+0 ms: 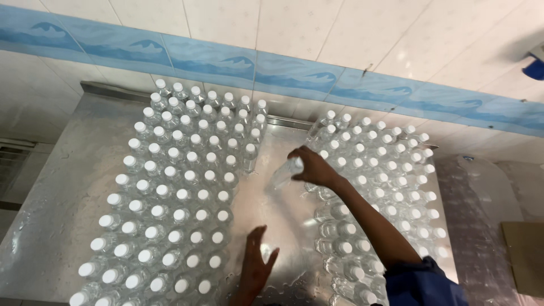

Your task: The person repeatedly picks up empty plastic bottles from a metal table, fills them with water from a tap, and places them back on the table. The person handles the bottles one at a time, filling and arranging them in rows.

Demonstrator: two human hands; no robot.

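The right hand is clamped around a clear bottle, tilted over the bare strip of the steel table; the left hand, fingers spread and empty, hovers near the front edge beside the left block of capped bottles, packed tight in rows so they stand upright.

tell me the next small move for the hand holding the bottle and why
Probably carry the bottle leftward and stand it upright beside the left block of bottles. The right hand grips it tilted over the bare strip of the steel table between the two blocks, and the left hand waits open and empty lower down that strip. It could equally belong with the right block of bottles.
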